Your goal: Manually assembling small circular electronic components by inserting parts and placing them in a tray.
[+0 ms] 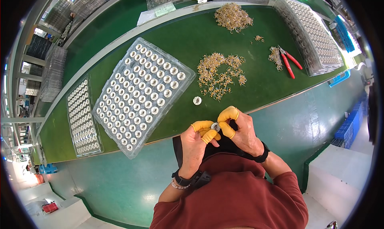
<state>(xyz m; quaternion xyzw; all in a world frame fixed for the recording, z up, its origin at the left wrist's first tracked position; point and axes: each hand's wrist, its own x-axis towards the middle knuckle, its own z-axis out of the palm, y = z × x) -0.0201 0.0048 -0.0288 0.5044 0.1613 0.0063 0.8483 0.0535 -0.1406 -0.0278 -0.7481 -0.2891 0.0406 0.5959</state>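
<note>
My left hand [197, 140], in yellow finger cots, grips a small round white and silver part [215, 126] just off the table's near edge. From the other side, my right hand [242, 133], also in yellow finger cots, has thumb and finger pinched against the part's edge; whatever lies between those fingertips is too small to make out. Beyond my hands, a similar round part [197, 101] rests on the green table [256, 85]. Behind it spreads a loose pile of small yellowish components with thin wire leads [220, 77].
Left of my hands, a clear plastic tray [132, 153] holds rows of round parts, with another filled tray [89, 152] beyond. A bigger component heap [233, 17] lies at the back. Red-handled cutters [287, 64] lie beside a small clump [275, 57] near stacked trays [314, 63].
</note>
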